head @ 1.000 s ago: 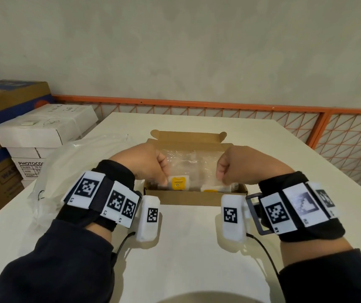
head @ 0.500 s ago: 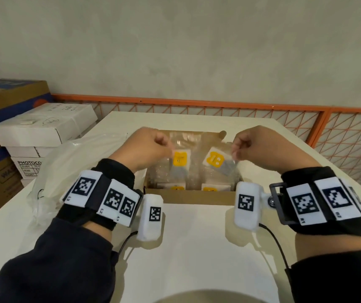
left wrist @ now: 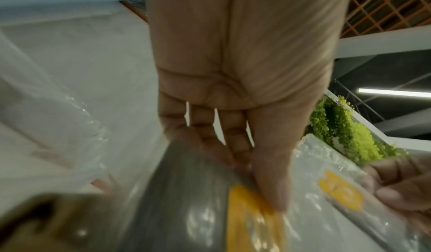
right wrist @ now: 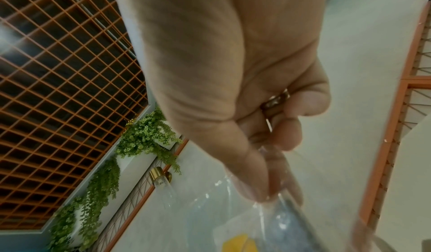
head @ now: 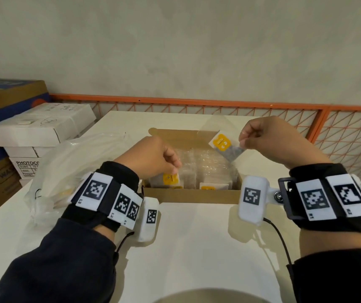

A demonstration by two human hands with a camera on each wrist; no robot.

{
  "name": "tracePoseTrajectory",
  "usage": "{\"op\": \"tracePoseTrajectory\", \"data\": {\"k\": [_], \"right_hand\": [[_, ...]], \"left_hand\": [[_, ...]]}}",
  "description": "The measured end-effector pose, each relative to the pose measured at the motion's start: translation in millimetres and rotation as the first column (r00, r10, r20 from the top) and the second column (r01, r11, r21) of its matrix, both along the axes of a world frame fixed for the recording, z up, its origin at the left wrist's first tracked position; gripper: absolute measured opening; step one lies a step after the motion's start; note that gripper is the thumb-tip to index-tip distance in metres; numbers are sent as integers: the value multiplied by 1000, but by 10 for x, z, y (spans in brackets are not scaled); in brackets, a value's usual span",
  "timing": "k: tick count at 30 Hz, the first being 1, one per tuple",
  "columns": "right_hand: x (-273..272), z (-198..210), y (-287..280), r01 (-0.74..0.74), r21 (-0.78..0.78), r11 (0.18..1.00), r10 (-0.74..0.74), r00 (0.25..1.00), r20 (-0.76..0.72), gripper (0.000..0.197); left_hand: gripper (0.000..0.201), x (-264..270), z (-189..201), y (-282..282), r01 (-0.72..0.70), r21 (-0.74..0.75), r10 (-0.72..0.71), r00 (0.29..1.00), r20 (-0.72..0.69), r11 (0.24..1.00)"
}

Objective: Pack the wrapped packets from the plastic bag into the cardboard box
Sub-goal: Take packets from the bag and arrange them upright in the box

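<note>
Pinched between thumb and fingertips of the right hand [head: 269, 136] is one corner of a clear-wrapped packet [head: 226, 147], which is held tilted in the air over the far right part of the cardboard box [head: 188, 196], right of centre in the head frame; an orange label and a grey insert are visible through its wrapper. A ring is seen on one finger of this hand in the right wrist view, where the wrapper edge [right wrist: 275, 217] is caught under the thumb tip at lower centre. The left hand [head: 153, 156] is lowered into the near left corner of the box, thumb pressed against the fingers on the top edge of a second packet [head: 170, 179] with an orange label, which stands among other wrapped packets already in the box. In the left wrist view the thumb [left wrist: 270, 180] is laid on that packet's orange label at lower centre, and the right-hand packet is seen at lower right. The box is open, its lid flap folded back at the far side, and rests on a white table [head: 197, 248]. A crumpled plastic bag [head: 70, 169] lies on the table just left of the box, beside the left wrist. Stacked white cartons [head: 42, 127] are seen at the left edge of the frame, with an orange railing [head: 197, 101] behind the table.
</note>
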State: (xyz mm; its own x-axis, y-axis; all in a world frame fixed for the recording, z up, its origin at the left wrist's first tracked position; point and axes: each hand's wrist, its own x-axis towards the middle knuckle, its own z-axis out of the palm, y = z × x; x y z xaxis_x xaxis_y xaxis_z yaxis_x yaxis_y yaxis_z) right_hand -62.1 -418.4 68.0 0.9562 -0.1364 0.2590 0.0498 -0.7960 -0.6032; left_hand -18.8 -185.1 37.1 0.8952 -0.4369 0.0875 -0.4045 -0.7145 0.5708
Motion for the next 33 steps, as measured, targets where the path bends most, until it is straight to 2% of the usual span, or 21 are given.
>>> {"op": "tracePoseTrajectory", "data": {"k": [4, 9, 12, 15, 17, 18, 22, 27, 33], "right_hand": [[-26, 6, 49, -60, -55, 997, 56, 996, -64, 19], [-86, 7, 157, -147, -147, 978, 122, 978, -166, 13], [-80, -4, 239, -200, -163, 966, 155, 955, -254, 19], [-44, -84, 301, -210, -241, 948, 102, 914, -393, 21], [-13, -144, 323, -193, -266, 944, 59, 896, -441, 10], [0, -163, 334, -187, -274, 943, 48, 894, -446, 6], [14, -190, 362, -178, -297, 938, 27, 892, -452, 19], [-24, -104, 368, -150, -365, 919, 16, 938, -345, 20], [36, -241, 497, -232, -440, 867, 12, 894, -448, 15]], "left_hand": [[11, 0, -19, 27, -19, 129, 28, 997, -65, 991], [7, 9, -25, 44, -32, 195, 49, 995, -85, 980], [8, 13, -33, 38, -43, 200, 61, 994, -86, 979], [11, 21, -41, 49, -56, 192, 76, 993, -96, 980], [12, 27, -45, 56, -55, 197, 76, 992, -97, 979], [12, 29, -47, 56, -53, 201, 74, 993, -97, 978], [13, 30, -47, 57, -43, 211, 66, 992, -105, 977], [13, 23, -35, 55, -21, 210, 44, 993, -106, 977], [13, 19, -24, 61, -7, 217, 39, 989, -140, 976]]}}
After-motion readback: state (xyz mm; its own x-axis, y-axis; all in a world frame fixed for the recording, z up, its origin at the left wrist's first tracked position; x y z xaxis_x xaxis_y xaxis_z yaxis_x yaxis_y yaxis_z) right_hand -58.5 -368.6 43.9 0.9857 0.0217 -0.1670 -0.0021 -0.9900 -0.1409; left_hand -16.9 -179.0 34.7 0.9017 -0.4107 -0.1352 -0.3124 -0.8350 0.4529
